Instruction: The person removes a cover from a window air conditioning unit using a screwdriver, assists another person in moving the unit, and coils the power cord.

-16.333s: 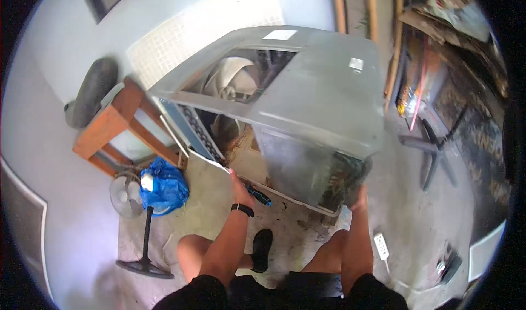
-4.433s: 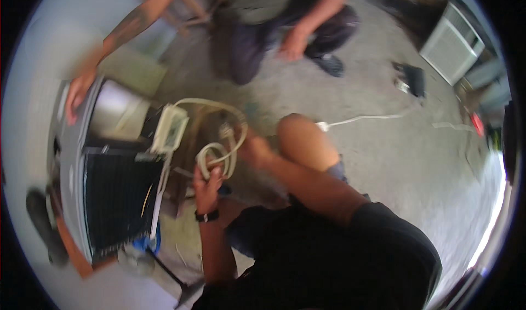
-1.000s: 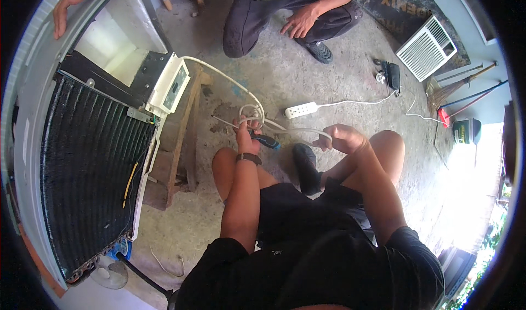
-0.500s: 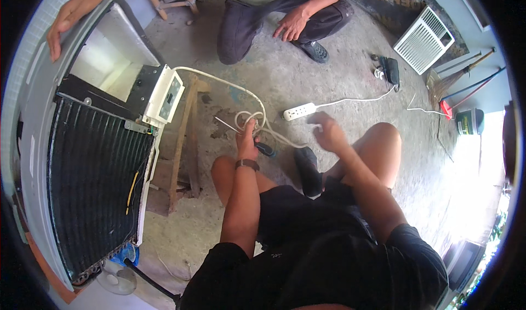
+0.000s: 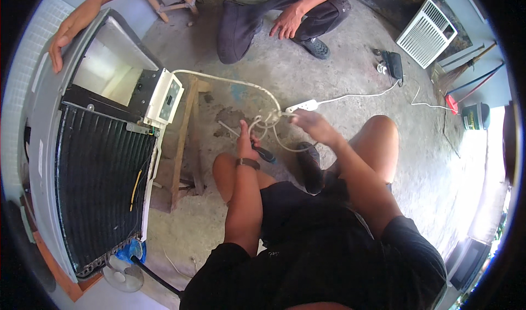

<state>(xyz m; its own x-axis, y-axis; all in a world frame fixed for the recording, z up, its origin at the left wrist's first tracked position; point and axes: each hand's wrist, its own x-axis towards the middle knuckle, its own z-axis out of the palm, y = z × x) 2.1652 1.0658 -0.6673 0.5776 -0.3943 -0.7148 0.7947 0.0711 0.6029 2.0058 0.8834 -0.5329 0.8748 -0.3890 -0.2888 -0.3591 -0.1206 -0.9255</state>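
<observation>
A looped white power cord (image 5: 234, 79) runs from the control box of an opened air conditioner (image 5: 104, 178) to my hands. My left hand (image 5: 247, 144) is closed round a screwdriver (image 5: 265, 154) with a dark handle; its thin shaft points away to the left. Cord loops hang beside its fingers. My right hand (image 5: 315, 127), slightly blurred, pinches the cord just right of its tangled knot. Right behind that hand lies a white power strip (image 5: 302, 106) on the floor, its near end partly covered.
A person (image 5: 282, 17) kneels opposite, one hand on the unit's casing. A wooden stand (image 5: 185, 145) is beside the air conditioner. At the right are a white front grille (image 5: 427, 34), a black pouch (image 5: 392, 64), brooms and a bucket (image 5: 475, 116). A fan (image 5: 123, 274) stands lower left.
My right hand has moved left and taken hold of the cord, drawing its loops away from my left hand. The left hand keeps the screwdriver. The other person stays in place.
</observation>
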